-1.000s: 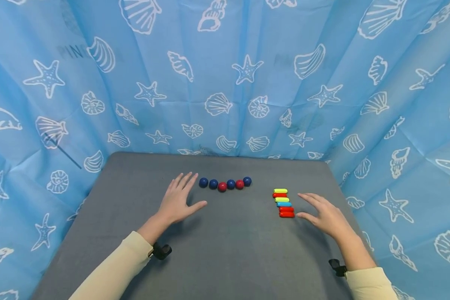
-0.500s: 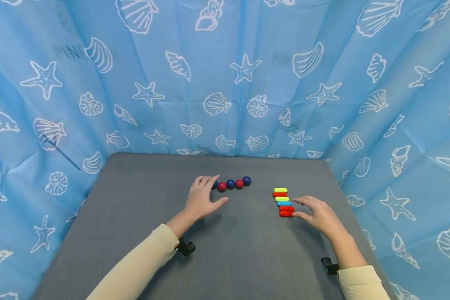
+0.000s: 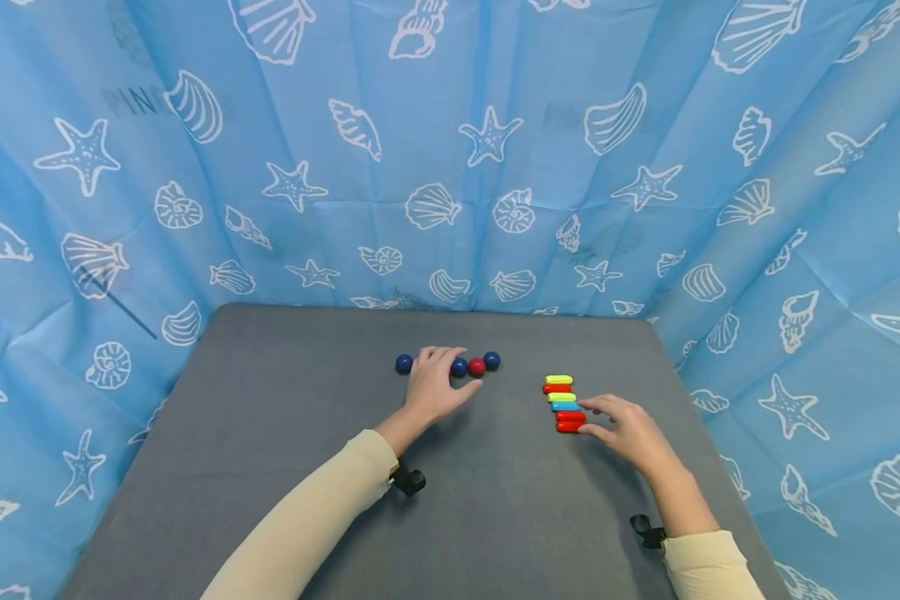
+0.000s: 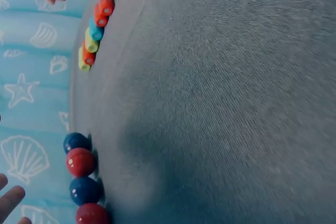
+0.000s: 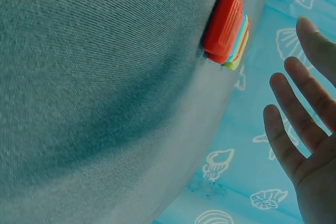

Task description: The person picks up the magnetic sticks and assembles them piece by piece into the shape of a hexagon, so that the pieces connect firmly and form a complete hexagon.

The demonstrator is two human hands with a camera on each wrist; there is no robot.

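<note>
A row of glossy balls lies near the table's far edge: a blue ball (image 3: 403, 364) at its left end, then another blue ball (image 3: 459, 367), a red ball (image 3: 477, 367) and a blue ball (image 3: 492, 361). My left hand (image 3: 433, 390) is over the row with fingers spread and hides its middle in the head view. In the left wrist view its fingertips (image 4: 11, 201) are apart from the balls. To the right, short yellow, red and blue sticks (image 3: 566, 407) lie side by side in a column. My right hand (image 3: 630, 429) hovers just right of them, fingers extended, holding nothing.
Everything lies on a dark grey table (image 3: 307, 367). A blue curtain (image 3: 450, 150) with white shell and starfish prints hangs behind and around it. Each wrist wears a small black camera mount (image 3: 407, 479).
My left hand has moved right along the row of balls, uncovering the leftmost blue ball again. The right hand has shifted slightly left towards the sticks. Balls and sticks stay in place.
</note>
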